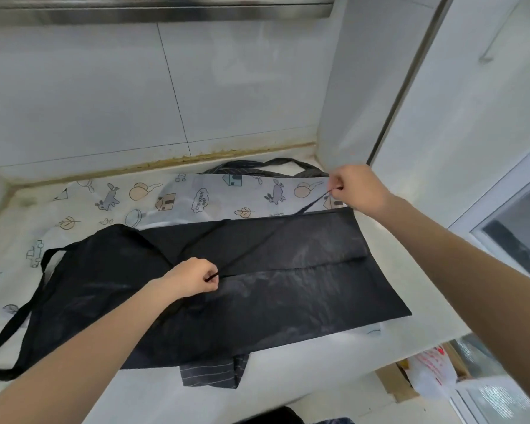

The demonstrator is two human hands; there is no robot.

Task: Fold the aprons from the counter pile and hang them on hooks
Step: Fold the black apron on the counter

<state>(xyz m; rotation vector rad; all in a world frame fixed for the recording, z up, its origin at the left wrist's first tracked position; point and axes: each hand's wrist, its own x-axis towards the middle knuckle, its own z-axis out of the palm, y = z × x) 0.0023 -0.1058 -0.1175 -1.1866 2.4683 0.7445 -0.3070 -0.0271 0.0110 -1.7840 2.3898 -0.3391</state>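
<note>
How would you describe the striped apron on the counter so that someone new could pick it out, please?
Start at the white counter below the tiled wall, where a black apron lies flat on top of the pile. The striped apron lies beneath it, poking out at the near edge. Unlike the plain black one and the pale cartoon-print apron, it is dark grey with thin light stripes.

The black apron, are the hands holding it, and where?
Both hold its tie string: left hand pinches it over the black apron, right hand pinches its far end.
</note>
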